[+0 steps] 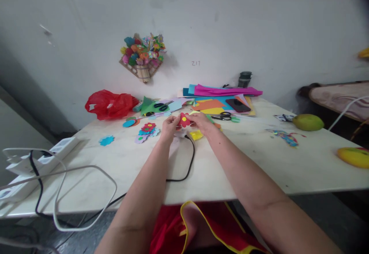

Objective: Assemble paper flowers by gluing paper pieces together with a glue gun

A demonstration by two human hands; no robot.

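Over the middle of the table, a red paper flower [185, 119] with a yellow centre is held between both hands. My left hand [170, 126] pinches its left edge, and my right hand [200, 121] has its fingers closed on the right edge. Just below the right hand lies a yellow piece [196, 135]. A pile of paper flowers [147, 132] in red, blue and lilac rests to the left of my left hand. Farther left is a single blue flower shape [107, 140]. Black-handled scissors [225, 116] lie right of my right hand.
Coloured sheets [210, 105] and a phone [238, 105] lie at the back, with a red plastic bag [111, 104] on the left. A power strip [62, 150] with cables occupies the left edge. A black cable [192, 157] crosses the front; a green-yellow fruit [308, 122] sits right.
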